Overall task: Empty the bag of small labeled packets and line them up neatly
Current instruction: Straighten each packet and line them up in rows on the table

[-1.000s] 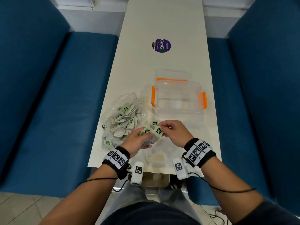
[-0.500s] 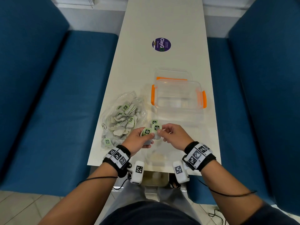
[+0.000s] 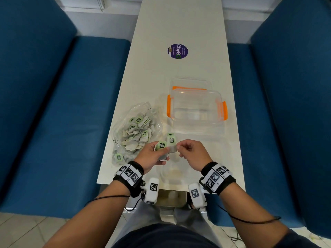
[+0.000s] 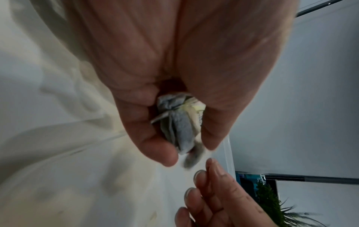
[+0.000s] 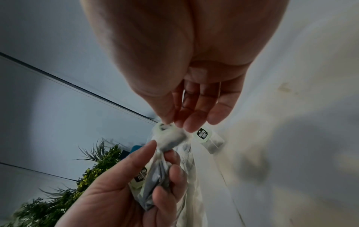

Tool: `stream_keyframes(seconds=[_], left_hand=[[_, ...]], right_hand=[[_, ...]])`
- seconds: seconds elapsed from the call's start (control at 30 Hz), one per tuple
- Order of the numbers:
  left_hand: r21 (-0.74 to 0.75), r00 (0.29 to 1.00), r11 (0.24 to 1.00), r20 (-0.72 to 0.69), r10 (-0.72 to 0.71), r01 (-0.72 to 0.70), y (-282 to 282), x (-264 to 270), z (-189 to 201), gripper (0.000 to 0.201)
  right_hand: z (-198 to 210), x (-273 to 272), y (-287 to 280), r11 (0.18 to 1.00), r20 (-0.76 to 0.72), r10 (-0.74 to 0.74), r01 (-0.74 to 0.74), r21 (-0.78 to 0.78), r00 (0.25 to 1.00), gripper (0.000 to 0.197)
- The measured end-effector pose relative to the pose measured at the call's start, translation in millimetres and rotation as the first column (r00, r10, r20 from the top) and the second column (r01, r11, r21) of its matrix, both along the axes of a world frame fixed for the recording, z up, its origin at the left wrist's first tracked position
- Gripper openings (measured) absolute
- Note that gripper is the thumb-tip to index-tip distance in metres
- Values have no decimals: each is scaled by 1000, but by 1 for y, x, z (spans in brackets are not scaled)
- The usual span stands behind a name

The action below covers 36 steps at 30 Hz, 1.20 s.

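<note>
Packets with green labels fill a crumpled clear plastic bag lying on the left of the long white table in the head view. Beside it, to the right, stands a clear plastic box with orange clips, and farther off a round purple sticker lies on the tabletop. The left hand curls round a small bunch of packets, one green label facing up. The right hand pinches another labeled packet between thumb and forefinger, just beside the bunch. A single packet lies on the table just beyond the hands.

The left wrist view shows the left hand wrapped round grey, creased packets, with the right hand's fingertips close below.

In the right wrist view the right hand nips the top of the blurred packet, the left hand clutches the bunch, and the lone packet rests on the table.
</note>
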<state>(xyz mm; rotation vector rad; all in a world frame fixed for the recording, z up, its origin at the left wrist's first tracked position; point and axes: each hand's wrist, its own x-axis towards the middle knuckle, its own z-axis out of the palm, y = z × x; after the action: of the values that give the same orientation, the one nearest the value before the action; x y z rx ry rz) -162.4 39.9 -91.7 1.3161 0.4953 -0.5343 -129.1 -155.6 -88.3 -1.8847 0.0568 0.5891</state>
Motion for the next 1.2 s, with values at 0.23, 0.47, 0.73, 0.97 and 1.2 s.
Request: stream_keyframes(seconds=[0.23, 0.47, 0.73, 0.97, 1.2], left_hand=[[91, 997, 993, -13, -80, 81, -5, 5, 0, 5], [210, 992, 970, -38, -120, 125, 6, 8, -8, 10], [117, 995, 989, -52, -88, 94, -7, 7, 0, 11], [152, 998, 987, -47, -40, 46, -9, 4, -1, 11], [150, 1000, 989, 5, -11, 10, -13, 6, 9, 27]], right_hand=[[2, 0, 3, 999, 4, 44, -44, -6, 999, 10], [-21, 18, -29, 948, -3, 40, -39, -317, 999, 8], [-43, 21, 6, 777, -188, 199, -272, -567, 962, 35], [-43, 20, 0, 835, -181, 184, -251, -490, 966, 49], [8, 6, -8, 966, 55, 8, 7, -259, 998, 14]])
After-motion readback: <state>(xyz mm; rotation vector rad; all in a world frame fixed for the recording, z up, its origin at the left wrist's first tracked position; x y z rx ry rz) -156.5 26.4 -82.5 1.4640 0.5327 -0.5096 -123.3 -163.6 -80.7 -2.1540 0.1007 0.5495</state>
